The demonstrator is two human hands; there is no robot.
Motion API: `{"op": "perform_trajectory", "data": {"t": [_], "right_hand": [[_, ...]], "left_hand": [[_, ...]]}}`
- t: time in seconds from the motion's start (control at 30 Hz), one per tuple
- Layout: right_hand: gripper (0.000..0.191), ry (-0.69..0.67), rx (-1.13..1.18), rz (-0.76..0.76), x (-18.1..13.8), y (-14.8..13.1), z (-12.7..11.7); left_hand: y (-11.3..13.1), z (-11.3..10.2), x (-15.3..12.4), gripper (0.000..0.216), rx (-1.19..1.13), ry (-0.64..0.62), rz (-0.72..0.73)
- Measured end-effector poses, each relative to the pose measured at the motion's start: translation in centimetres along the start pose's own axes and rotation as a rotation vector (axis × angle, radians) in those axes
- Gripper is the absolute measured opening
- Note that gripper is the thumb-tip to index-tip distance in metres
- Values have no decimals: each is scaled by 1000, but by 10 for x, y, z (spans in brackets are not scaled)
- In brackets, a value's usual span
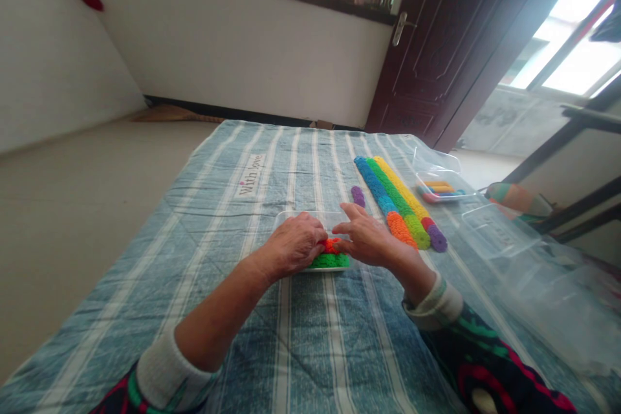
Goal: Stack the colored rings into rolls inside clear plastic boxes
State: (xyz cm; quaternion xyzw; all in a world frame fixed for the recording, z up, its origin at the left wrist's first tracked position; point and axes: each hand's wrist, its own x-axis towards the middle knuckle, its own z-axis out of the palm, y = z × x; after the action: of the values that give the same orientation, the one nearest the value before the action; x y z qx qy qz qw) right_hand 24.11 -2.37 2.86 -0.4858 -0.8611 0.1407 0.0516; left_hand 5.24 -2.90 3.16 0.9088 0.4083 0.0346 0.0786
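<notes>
Red ridged plastic discs (332, 246) sit beside a green disc row (330, 261) in a shallow clear plastic tray (291, 220) on the blue striped cloth (301, 336). Left hand (294, 246), fingers curled, and right hand (366, 239), fingers loosely extended, both touch the red discs; actual grip cannot be told. Long blue, green and yellow disc rows (395, 200) lie near the right hand.

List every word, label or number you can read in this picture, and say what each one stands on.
"With love", with a small red heart over the i: printed on a white patch of the striped blue cloth covering the table, at.
No other readable text: the clear trays, the coloured disc rows, the door and the bottles on the sill show no lettering that can be made out.
</notes>
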Motion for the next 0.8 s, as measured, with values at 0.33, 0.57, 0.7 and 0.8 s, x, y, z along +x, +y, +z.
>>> {"op": "perform_trajectory", "data": {"t": [0.33,0.57,0.7,0.8], "right_hand": [[25,-38,46,19,1,-3,2],[21,301,121,13,14,30,-12],[30,251,-44,159,39,67,-28],[43,138,-136,192,56,85,-33]], "left_hand": [[-2,3,0,18,-15,6,3],[-7,3,-2,17,-39,29,-2],[-9,5,-4,17,-73,48,12],[-9,4,-5,18,-84,46,7]]}}
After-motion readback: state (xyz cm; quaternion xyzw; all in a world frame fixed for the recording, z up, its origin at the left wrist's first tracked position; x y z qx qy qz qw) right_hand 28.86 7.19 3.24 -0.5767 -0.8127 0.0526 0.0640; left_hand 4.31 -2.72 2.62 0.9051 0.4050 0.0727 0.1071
